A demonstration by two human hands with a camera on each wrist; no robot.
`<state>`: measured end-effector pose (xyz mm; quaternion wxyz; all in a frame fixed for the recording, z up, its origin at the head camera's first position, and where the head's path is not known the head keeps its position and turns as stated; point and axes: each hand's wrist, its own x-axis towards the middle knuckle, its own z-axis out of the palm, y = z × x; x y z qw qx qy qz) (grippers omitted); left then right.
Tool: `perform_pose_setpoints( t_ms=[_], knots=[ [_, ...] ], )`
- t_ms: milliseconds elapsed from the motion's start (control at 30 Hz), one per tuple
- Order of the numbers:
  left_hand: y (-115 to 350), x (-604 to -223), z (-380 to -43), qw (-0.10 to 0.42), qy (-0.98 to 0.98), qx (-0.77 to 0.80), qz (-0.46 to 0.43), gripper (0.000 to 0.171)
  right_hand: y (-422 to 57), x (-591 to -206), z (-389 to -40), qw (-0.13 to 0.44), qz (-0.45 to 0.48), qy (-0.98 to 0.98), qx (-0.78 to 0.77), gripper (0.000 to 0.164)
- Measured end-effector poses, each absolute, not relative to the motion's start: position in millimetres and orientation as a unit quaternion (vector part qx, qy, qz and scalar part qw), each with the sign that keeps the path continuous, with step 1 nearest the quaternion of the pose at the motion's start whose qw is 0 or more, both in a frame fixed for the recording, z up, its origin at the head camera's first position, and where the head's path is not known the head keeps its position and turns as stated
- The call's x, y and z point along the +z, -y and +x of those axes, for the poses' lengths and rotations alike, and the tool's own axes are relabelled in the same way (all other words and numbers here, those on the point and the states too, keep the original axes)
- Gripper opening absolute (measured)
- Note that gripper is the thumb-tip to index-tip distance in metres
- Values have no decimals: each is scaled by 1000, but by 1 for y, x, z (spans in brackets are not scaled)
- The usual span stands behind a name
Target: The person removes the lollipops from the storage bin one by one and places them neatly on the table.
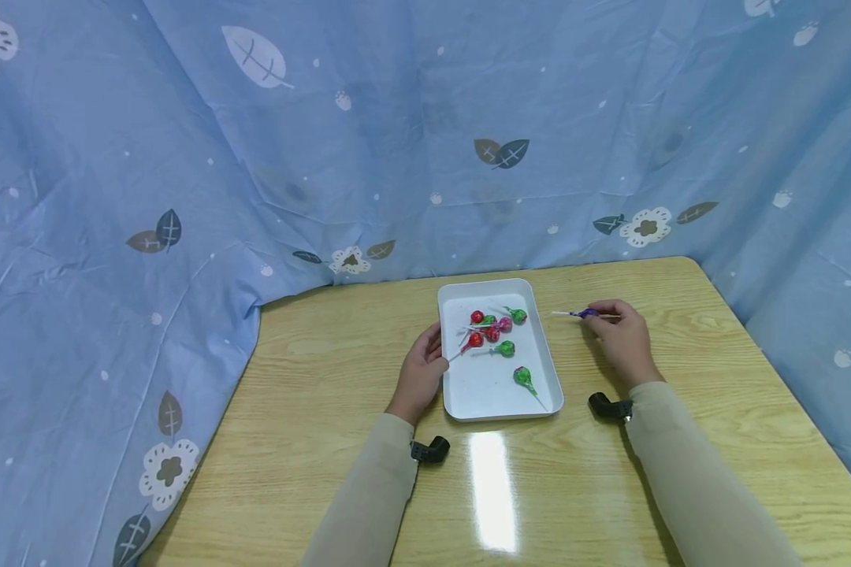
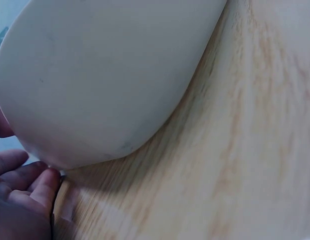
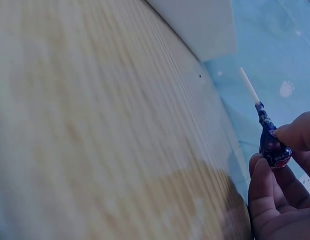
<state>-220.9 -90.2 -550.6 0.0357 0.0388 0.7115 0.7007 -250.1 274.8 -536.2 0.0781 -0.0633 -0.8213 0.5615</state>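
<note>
My left hand (image 1: 420,370) grips the left rim of a white tray (image 1: 492,402), thumb over the edge. In the left wrist view the tray's side wall (image 2: 109,85) fills the top, with the fingers (image 2: 44,187) at its bottom edge. Several wrapped lollipops lie in the tray: red ones such as this lollipop (image 1: 476,339), green ones such as this lollipop (image 1: 522,376), and a pink lollipop (image 1: 505,324). To the right of the tray, my right hand (image 1: 626,339) pinches a purple-wrapped lollipop (image 3: 272,147) by its head, the white stick pointing left toward the tray in the head view.
The tray stands on a wood-grain table (image 1: 312,394) toward its back edge. A blue patterned cloth (image 1: 411,157) hangs behind the table and along both sides. A black wrist camera (image 1: 431,450) sits on the left wrist, another camera (image 1: 608,406) on the right.
</note>
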Motion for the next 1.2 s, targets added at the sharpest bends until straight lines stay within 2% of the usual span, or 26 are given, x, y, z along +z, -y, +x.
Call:
perform_pose_setpoints(
  t_ms=[500,1200],
  knots=[
    [90,-551,-224,38,-715,697,40,76,-283,-538,-276,52,-65,814,575,41],
    [89,-548,-222,36,-719,694,30,74,-276,-542,-304,61,-56,849,522,42]
  ],
)
